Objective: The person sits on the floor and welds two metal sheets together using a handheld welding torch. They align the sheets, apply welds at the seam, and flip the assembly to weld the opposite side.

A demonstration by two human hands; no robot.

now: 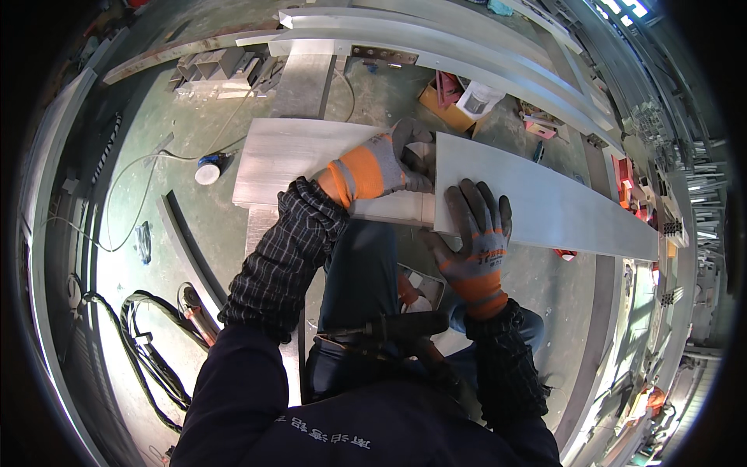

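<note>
Two pale metal panels meet end to end in front of me: a left panel and a right panel, whose end edge stands slightly proud of the left one. My left hand, in a grey and orange work glove, is closed at the joint, its fingers curled beside that edge. Whatever it grips is hidden by the fingers. My right hand, gloved alike, lies with fingers spread on the right panel near its end and close edge. A dark drill-like power tool is at my lap, untouched by either hand.
Long metal profiles run across the far side, with a metal beam under the left panel. A cardboard box stands beyond the panels. Black cables, a thin hose and a round blue-and-white tool lie on the floor leftward.
</note>
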